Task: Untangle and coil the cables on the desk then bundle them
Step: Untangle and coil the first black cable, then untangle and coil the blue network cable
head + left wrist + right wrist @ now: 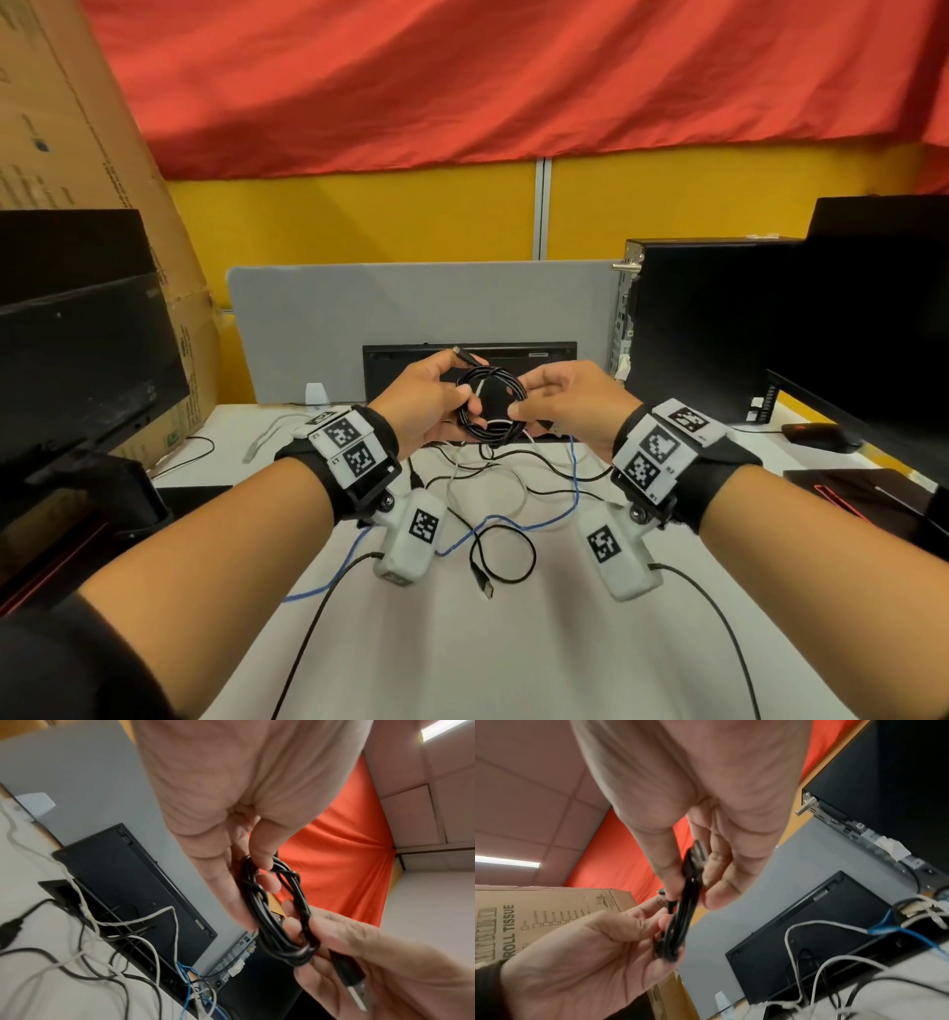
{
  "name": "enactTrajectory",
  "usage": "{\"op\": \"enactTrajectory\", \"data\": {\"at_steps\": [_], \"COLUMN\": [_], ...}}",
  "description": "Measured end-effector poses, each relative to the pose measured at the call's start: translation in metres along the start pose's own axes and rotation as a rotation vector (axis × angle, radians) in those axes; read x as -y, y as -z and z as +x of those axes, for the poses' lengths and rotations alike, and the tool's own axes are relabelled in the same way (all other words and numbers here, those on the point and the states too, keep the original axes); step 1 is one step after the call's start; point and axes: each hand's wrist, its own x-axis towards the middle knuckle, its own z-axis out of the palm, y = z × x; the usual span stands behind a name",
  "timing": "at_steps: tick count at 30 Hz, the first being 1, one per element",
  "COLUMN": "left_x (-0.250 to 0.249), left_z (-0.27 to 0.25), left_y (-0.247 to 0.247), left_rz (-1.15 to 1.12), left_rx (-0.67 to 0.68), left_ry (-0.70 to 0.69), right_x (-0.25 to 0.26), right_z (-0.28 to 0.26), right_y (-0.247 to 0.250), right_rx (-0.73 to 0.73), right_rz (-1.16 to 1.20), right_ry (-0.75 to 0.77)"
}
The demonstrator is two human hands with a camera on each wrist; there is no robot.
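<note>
Black cable (490,406), wound into a small round coil of several turns, held up in the air above the white desk (513,642), between the two hands and in front of a black keyboard (539,354) stood on edge against a grey divider panel (411,308). Gripped on its left side by the left hand (426,406), thumb over the near strands and fingers curled behind (one connector end poking up past the fingertips). Pinched on its right side by the right hand (560,406), thumb and forefinger closed on the loops, a USB plug (356,990) lying across the remaining fingers in the left wrist view. Both forearms raised and angled inward from the lower corners, wrists level, palms turned toward each other, each wrist strapped with a black band bearing white tag blocks. Under the hands, flat on the desk, a loose tangle: a blue cable (518,524), a white cable (462,478), and thin black ones, one ending in a plug near the desk's middle. Further out, dark monitors (77,349) at the left, a black computer case (719,318) at the right, a cardboard box (77,128) leaning at the left rear, and a red cloth (513,77) hung over a yellow wall.
</note>
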Motion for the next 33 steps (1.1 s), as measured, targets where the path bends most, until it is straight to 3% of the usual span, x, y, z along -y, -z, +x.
{"op": "enactTrajectory", "data": {"at_steps": [8, 13, 18, 23, 28, 33], "left_x": [0.018, 0.034, 0.06, 0.091, 0.111, 0.112], "left_z": [-0.023, -0.04, -0.06, -0.075, -0.081, -0.078], "left_y": [0.034, 0.062, 0.095, 0.108, 0.111, 0.11], "left_rz": [0.207, 0.379, 0.59, 0.619, 0.641, 0.722], "left_rx": [-0.059, -0.226, -0.115, -0.07, 0.019, 0.01], "left_ry": [0.12, 0.232, 0.458, 0.563, 0.635, 0.636], "right_x": [-0.031, -0.034, -0.042, -0.056, -0.047, -0.029], "right_z": [0.007, 0.011, 0.005, -0.001, -0.001, 0.018], "right_y": [-0.034, -0.078, -0.12, -0.148, -0.149, -0.114], "right_rx": [0.329, 0.277, 0.415, 0.55, 0.525, 0.457], "right_rz": [0.149, -0.081, -0.264, -0.568, -0.654, -0.714], "right_ry": [-0.208, -0.274, -0.349, -0.344, -0.294, -0.153]}}
